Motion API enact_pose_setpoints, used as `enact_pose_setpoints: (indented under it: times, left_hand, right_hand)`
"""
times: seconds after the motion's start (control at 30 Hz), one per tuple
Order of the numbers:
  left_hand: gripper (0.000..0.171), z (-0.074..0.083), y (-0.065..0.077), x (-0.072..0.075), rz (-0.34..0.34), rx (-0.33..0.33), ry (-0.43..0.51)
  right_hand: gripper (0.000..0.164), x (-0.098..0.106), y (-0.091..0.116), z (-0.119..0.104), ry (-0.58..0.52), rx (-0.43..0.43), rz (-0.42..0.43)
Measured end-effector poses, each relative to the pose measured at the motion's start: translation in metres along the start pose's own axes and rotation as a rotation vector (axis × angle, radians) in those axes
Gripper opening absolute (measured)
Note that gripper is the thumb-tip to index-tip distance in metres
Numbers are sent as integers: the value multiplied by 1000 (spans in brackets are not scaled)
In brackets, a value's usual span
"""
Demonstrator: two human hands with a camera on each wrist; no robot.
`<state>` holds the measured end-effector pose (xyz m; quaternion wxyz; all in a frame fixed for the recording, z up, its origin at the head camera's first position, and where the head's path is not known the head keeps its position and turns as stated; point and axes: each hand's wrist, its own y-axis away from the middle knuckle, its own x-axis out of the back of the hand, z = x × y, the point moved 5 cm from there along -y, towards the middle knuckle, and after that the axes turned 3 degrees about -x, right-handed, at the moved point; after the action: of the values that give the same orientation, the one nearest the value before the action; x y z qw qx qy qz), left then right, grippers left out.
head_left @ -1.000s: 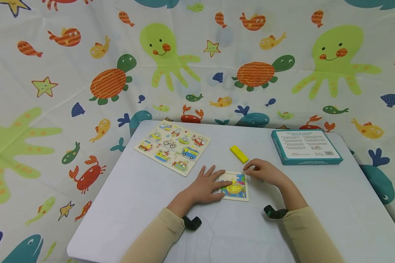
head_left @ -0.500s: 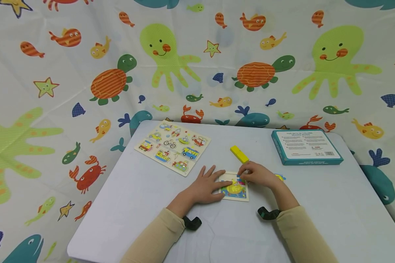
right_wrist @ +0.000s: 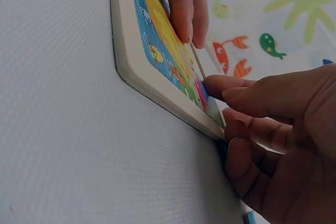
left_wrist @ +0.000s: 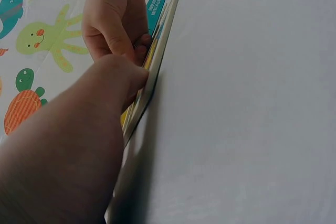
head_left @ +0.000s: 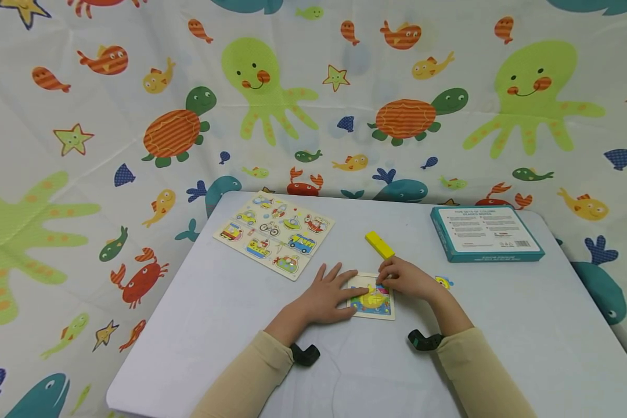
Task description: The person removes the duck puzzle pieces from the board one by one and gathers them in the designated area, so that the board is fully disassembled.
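Puzzle (head_left: 374, 303) near block (head_left: 379, 245), loose piece (head_left: 442, 282)

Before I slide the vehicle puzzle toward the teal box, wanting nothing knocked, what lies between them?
The head view shows a yellow block between the vehicle puzzle and the teal box, near the right hand.

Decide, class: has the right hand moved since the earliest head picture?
Yes: the right hand moved left, farther over the small puzzle, which stayed put.
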<state>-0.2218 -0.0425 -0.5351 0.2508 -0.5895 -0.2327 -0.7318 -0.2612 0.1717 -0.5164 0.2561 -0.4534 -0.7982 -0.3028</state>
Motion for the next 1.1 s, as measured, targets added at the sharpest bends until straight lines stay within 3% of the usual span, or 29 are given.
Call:
enact_pose_setpoints:
  times: [0.47, 0.77, 1.1]
  left_hand:
    - [53, 1, 0, 0, -9, 12, 1]
    - [53, 2, 0, 2, -11, 11, -5]
    - [53, 1, 0, 2, 1, 4, -12]
  right_hand:
    - [20, 0, 2, -1, -21, 26, -8]
    - [20, -1, 5, -5, 26, 57, 17]
    - [18, -2, 4, -6, 18, 30, 4]
